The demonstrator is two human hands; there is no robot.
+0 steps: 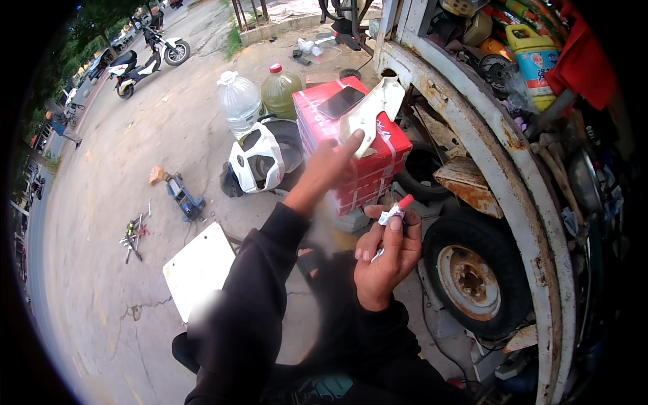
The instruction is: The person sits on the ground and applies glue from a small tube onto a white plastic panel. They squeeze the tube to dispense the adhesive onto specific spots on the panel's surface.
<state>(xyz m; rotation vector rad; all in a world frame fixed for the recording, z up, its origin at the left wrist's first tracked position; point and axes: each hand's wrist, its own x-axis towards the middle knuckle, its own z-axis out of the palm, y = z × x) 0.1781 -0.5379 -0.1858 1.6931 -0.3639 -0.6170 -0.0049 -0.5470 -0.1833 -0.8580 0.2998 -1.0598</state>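
Pinched in the right hand [386,256], a small capped tube [396,210] stays unopened at frame centre; the open left hand [329,165] touches the red box [351,145].

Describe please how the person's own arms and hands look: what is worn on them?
Both forearms are covered by long black sleeves of soft cloth that end at the wrists, with loose cuffs. The left hand and the right hand are bare: no gloves. No ring, watch or bracelet can be seen. The fingers have short nails. No markings show on the sleeves.
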